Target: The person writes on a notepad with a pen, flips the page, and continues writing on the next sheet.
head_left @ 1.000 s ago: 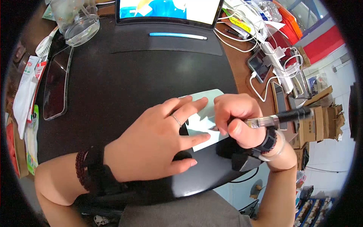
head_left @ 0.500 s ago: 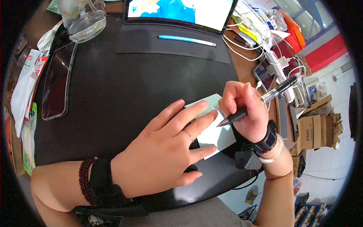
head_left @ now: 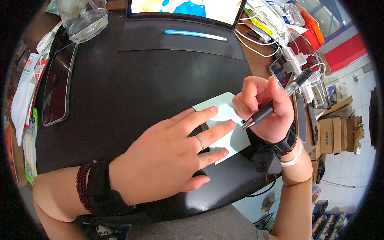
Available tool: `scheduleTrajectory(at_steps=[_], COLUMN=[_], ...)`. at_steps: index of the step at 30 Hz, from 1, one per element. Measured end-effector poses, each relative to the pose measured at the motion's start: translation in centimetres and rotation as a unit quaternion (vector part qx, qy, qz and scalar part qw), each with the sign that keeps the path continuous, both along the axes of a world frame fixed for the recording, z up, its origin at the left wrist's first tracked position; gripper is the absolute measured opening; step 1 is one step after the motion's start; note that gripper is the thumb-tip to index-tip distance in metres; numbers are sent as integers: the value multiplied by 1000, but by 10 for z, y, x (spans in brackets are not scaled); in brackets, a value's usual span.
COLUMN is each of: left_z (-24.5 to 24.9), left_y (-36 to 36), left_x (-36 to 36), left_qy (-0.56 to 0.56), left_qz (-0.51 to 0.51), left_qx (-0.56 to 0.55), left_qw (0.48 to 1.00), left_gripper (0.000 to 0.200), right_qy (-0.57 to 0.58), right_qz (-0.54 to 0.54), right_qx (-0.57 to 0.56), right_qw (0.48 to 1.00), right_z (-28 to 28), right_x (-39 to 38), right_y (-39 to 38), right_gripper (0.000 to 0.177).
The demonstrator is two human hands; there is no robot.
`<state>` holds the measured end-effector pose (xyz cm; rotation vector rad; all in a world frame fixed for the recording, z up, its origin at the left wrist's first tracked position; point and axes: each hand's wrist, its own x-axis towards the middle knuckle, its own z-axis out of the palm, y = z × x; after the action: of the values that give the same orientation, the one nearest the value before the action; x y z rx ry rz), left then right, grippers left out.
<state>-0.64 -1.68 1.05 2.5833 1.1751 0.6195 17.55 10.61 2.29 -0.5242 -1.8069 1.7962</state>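
A pale green sheet of note paper (head_left: 237, 141) lies at a slant on the black desk mat near the front edge. My left hand (head_left: 172, 148), a ring on one finger, rests flat with spread fingers, several fingertips on the left part of the paper. In my right hand (head_left: 267, 108) a black pen (head_left: 262, 113) with a clear section is gripped between thumb and fingers. The pen leans up to the right, its metal tip close over the paper's right part. No writing shows on the visible part of the sheet.
A tablet (head_left: 180, 18) with a lit screen stands at the back, a blue and white stylus (head_left: 196, 35) before it. To the left lie a phone (head_left: 60, 84) and packets (head_left: 26, 92), with a glass jug (head_left: 86, 26) behind. Cables and a power strip (head_left: 298, 66) crowd the right.
My right hand has moved slightly up and to the right with the pen, whose tip has shifted right over the paper. My left hand stays spread on the sheet.
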Motion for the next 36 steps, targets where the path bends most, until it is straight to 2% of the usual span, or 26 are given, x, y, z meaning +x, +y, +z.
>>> scheduleTrajectory(at_steps=[4, 7, 9, 10, 14, 16, 22, 25, 28, 36], left_z=[-1, -1, -1, -2, -2, -3, -3, -3, -2, -3], left_y=[0, -1, 0, 0, 0, 1, 1, 0, 0, 1], left_x=[0, 0, -2, -2, -3, -3, -4, -4, -5, -3], left_qy=[-7, -7, -6, -6, -18, -17, 6, -15, -14, -35], left_qz=[3, 4, 4, 4, 4, 3, -1, 9, 9, 15], left_qx=[-4, -6, -5, -4, -9, -4, -5, -10, -18, -19], left_qw=[1000, 1000, 1000, 1000, 1000, 1000, 1000, 1000, 1000, 999], left_gripper=[43, 43, 42, 42, 42, 43, 48, 47, 48, 48], right_qy=[4, 29, 53, 89, 4, -31, -41, -20, -54, -49], right_qz=[2, 1, 16, 40, 68, 59, 42, 42, 61, -17], right_qx=[-30, -26, 95, 117, 273, 255, 219, 259, 274, 219], right_qw=[1000, 999, 994, 988, 960, 965, 974, 965, 958, 974], right_z=[3, 2, 1, -2, 4, 2, -4, -7, -7, -5], right_x=[5, 10, 16, 18, 17, 14, 8, 8, 9, 2], right_y=[-1, -5, -7, -8, -12, -12, -13, -10, -8, -15], right_gripper=[58, 53, 48, 42, 31, 28, 31, 32, 35, 36])
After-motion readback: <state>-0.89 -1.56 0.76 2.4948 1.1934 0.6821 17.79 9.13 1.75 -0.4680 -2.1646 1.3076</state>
